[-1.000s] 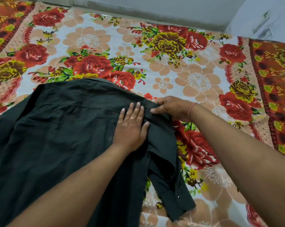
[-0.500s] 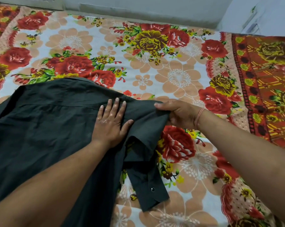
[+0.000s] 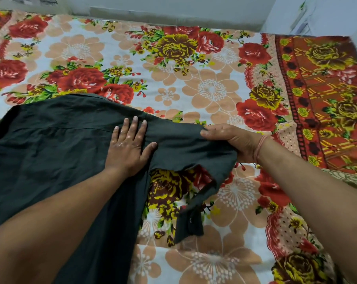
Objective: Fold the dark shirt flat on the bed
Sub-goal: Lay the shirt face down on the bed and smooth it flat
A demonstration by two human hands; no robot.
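The dark shirt (image 3: 50, 152) lies spread over the left half of the bed, back side up. My left hand (image 3: 128, 148) presses flat on its shoulder area with the fingers straight. My right hand (image 3: 233, 142) grips the sleeve (image 3: 185, 146) near the shoulder and holds it stretched out to the right, lifted off the sheet. The sleeve's cuff (image 3: 189, 224) with a button hangs down below my right hand.
The bed is covered by a floral sheet (image 3: 210, 89) with red and yellow roses and a red patterned border (image 3: 321, 95) on the right. A pale wall (image 3: 173, 9) runs along the far edge of the bed.
My right hand has pulled the sleeve out to the right, away from the shirt's body. The cuff now hangs farther right. My left hand stays pressed on the shoulder.
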